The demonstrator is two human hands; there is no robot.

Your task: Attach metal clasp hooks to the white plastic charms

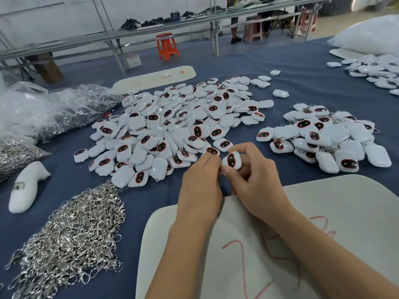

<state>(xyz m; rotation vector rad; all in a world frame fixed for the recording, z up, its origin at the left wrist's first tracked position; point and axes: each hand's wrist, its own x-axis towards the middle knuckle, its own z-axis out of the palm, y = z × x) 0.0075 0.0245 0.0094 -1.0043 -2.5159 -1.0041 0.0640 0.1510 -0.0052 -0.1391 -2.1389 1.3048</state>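
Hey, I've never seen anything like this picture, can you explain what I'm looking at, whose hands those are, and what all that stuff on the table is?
There is no machine here. A person wears a camera on the head, so you look down at their own two hands. The right hand holds one white charm with a dark oval face; the left hand is curled close against it, and whether it holds a hook is hidden. On the blue table lie a big pile of loose charms, a heap of metal clasp hooks at the left, and a smaller pile of charms with metal rings showing at the right. The forearms rest over a white board.
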